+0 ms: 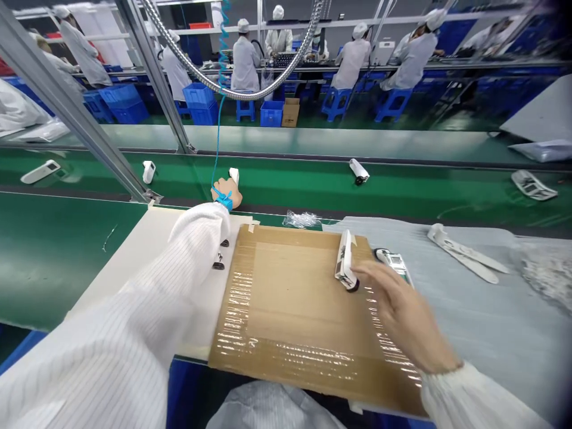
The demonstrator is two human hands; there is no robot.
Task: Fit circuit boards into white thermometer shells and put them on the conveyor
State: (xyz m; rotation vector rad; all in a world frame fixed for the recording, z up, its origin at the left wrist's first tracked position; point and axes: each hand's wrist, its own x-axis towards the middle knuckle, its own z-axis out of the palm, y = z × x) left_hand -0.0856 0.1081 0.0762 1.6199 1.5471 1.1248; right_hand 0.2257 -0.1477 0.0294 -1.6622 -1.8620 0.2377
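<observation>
The left hand stretches past the table's far edge onto the green conveyor, the right hand well apart from it over the right side of the cardboard. The cardboard's taped near edge lies along the worktable's front; its brown face gives room left of the white housing, and a pale foam sheet spreads to the right. The left fingers bend around a small white device; whether they grip it, I cannot tell. The right hand is loosely open, fingers extended, tips at the housing's side, contact unclear. That housing sits on the cardboard's upper right, long and narrow, its dark round end towards the person.
</observation>
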